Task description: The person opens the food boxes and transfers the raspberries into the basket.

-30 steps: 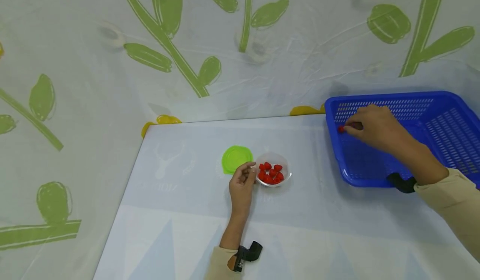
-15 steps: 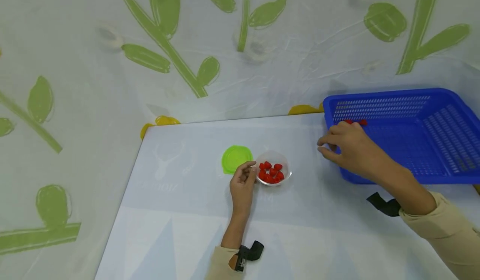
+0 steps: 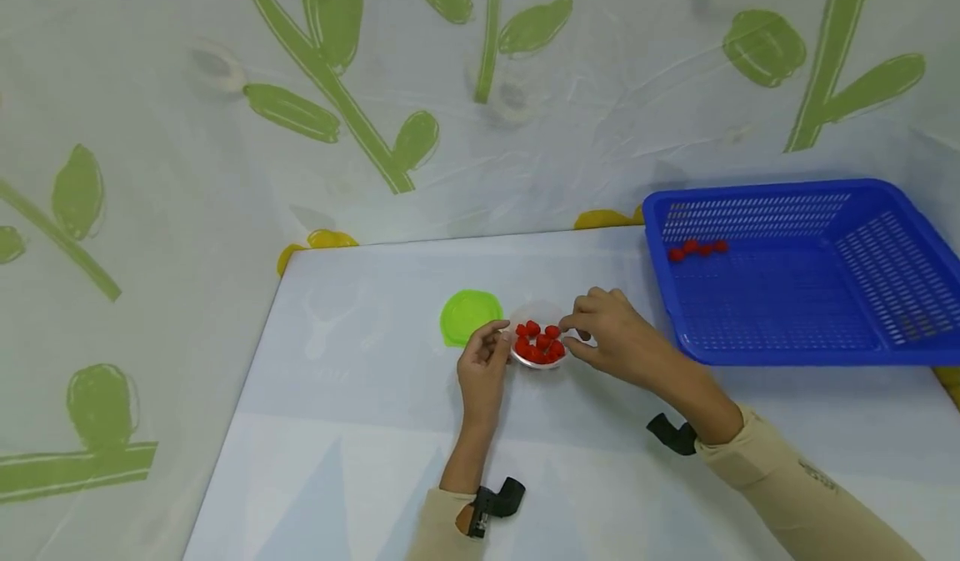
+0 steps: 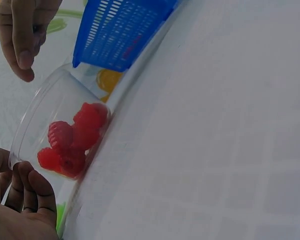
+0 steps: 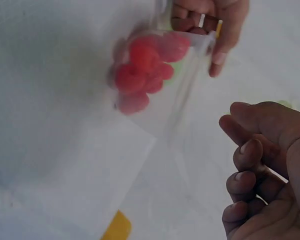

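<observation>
- Left hand (image 3: pixel 482 369), mid-frame: pinching clear cup (image 3: pixel 540 311) rim; nearer hand.
- Red berries (image 3: pixel 542 341) in cup, mid-frame: left of and below right fingertips, no clear long axis.
- Right hand (image 3: pixel 613 336), right of centre: empty, fingers loosely bent, apart from cup.
- Blue basket (image 3: pixel 780 303), right: holds more berries.

The head view's right edge crops the blue basket (image 3: pixel 780 303).

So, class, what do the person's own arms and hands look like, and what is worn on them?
Beige sleeves end short of the hands, which wear no gloves. The right sleeve carries a small dark marking. A curved black device sits beside each cuff.
</observation>
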A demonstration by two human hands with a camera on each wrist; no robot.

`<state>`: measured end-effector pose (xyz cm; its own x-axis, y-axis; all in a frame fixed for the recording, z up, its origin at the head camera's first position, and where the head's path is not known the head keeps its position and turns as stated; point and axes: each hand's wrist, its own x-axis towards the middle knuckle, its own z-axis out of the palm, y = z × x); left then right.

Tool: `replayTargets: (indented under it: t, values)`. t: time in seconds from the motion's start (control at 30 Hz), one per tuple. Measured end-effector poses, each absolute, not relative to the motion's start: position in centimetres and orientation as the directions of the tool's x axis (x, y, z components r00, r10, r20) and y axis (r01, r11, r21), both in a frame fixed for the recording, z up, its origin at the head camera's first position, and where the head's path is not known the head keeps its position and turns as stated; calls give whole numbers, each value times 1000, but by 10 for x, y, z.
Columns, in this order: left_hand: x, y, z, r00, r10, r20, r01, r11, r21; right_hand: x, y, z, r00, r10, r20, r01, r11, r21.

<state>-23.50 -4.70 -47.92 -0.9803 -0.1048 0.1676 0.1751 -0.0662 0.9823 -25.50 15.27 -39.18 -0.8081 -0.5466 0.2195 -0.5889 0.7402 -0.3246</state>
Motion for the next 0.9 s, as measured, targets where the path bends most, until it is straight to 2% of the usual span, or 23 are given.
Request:
replayTargets:
  t: [0.33,0.57,0.9]
  values:
    - [-235,-47,-480,-980,-109,168,176,-64,982,-270,142,-420,-811,-566,151,-583,756,-298]
    - [-235,-47,-478,-979,-111,169,178,-70,982,-277,137,-424,-795,-591,141,-604,742,-291]
    - [-235,-46,-477,-980,-108,167,175,-69,982,-283,128,-426,-785,-610,108,-618,758,-211]
